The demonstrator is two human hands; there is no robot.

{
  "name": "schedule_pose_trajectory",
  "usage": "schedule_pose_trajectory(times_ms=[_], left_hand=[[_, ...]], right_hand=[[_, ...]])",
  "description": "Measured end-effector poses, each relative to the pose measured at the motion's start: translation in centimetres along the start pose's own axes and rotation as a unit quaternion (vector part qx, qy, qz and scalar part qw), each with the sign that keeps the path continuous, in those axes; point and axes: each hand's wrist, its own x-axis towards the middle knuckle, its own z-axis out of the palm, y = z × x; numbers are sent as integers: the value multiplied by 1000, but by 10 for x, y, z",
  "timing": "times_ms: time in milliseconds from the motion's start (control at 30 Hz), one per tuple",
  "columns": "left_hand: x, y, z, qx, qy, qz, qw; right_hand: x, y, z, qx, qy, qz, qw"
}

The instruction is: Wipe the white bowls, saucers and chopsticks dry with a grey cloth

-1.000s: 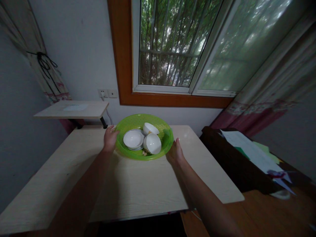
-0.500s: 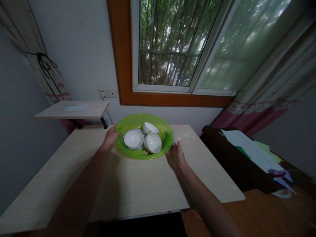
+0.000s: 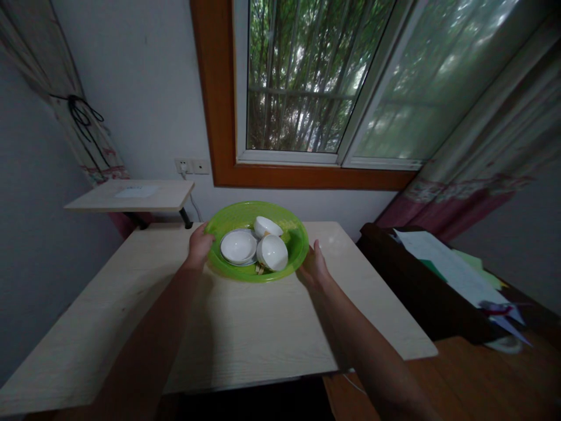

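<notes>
A green plastic basin (image 3: 228, 216) is at the far part of the pale table, tilted toward me. My left hand (image 3: 200, 244) is closed on its left rim. At the basin's lower right side is my right hand (image 3: 314, 263), thumb pointing up and fingers partly hidden behind the wall. Inside the basin, a white shallow dish (image 3: 238, 246) rests on another dish at the left. One white bowl (image 3: 268, 227) leans at the back, and a second white bowl (image 3: 275, 254) lies tipped at the front right. Small light-brown pieces (image 3: 260, 268) show below it, too small to name.
The table (image 3: 254, 333) stands against the wall under a window (image 3: 319, 88). A raised shelf (image 3: 131, 196) with a paper is at its back left. To the right, a dark cabinet (image 3: 394, 280) bears papers (image 3: 447, 266).
The basin stays nearly in place. My right hand has shifted slightly up along its side, and a bluish patch behind the right rim is now out of sight.
</notes>
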Motion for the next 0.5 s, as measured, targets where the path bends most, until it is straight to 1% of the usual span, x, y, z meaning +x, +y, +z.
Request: schedule_pose_trajectory(times_ms=[100,133,267,367,500], left_hand=[[0,3,2,5,21,-11,1000],[1,3,2,7,23,-18,1000],[9,1,1,10,2,-34,999],[14,-5,-1,-3,-11,-29,1000],[17,-10,-2,-32,-36,-29,998]], right_hand=[[-22,12,-6,39,35,-15,999],[-30,15,-7,52,36,-18,998],[-53,23,-3,67,37,-26,997],[-52,23,0,61,51,-29,996],[-28,18,-3,39,74,-44,996]])
